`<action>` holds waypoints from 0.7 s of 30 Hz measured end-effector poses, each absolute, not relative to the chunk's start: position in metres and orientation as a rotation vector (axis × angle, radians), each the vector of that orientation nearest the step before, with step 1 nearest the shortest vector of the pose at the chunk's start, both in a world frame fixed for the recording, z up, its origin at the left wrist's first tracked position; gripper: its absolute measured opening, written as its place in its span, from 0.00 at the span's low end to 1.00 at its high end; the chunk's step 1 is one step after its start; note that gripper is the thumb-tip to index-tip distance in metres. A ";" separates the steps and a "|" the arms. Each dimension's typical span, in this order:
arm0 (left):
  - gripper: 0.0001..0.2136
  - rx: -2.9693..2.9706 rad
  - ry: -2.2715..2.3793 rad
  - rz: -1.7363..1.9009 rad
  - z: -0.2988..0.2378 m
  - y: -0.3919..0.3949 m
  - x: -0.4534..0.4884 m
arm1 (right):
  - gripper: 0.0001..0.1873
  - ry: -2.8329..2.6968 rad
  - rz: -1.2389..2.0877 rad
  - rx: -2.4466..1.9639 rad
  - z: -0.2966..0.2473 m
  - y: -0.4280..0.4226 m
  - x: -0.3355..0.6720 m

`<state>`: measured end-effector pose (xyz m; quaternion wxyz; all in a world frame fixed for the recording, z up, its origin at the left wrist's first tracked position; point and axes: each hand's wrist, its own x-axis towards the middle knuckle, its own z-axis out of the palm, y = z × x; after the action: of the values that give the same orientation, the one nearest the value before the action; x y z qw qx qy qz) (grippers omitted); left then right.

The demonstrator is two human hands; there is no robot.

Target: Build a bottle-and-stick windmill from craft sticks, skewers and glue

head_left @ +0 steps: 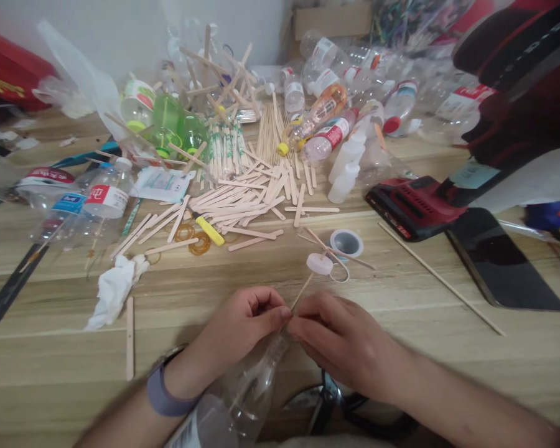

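At the mouth of a clear plastic bottle (256, 392), my left hand (245, 323) and my right hand (348, 339) meet with fingertips pinched around a thin wooden stick (302, 292). A white bottle cap (320, 264) sits on the stick above my fingers, with crossed wooden pieces (350, 254) at its top end. The bottle lies tilted under my wrists, neck pointing away from me. My fingers hide where stick and neck meet. Below my right hand are dark-handled pliers or cutters (324, 398), partly hidden by the hand and arm.
Loose craft sticks (242, 202) are heaped mid-table beside a yellow-handled tool (210, 230) and rubber bands (198, 244). A red-black power drill (415, 205) stands right, near a phone (504, 258) and a long skewer (441, 278). Several bottles (326, 134) lie behind. A tape roll (346, 242) sits ahead.
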<state>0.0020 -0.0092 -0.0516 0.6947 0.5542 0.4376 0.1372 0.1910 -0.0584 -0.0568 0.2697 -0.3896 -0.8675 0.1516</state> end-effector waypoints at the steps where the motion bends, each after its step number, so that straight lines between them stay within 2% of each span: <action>1: 0.16 1.230 0.978 0.305 -0.052 -0.009 0.002 | 0.12 -2.321 0.428 -1.062 -0.056 -0.058 0.191; 6: 0.14 1.184 0.951 0.342 -0.059 -0.011 0.001 | 0.09 -2.252 0.558 -1.059 -0.054 -0.058 0.192; 21: 0.07 1.128 0.927 0.361 -0.065 -0.012 0.000 | 0.08 -2.215 0.560 -0.950 -0.054 -0.056 0.195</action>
<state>-0.0001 -0.0121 -0.0652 0.7305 0.5121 0.4209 0.1641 0.1948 -0.0563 -0.0541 0.3275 -0.3630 -0.8458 0.2138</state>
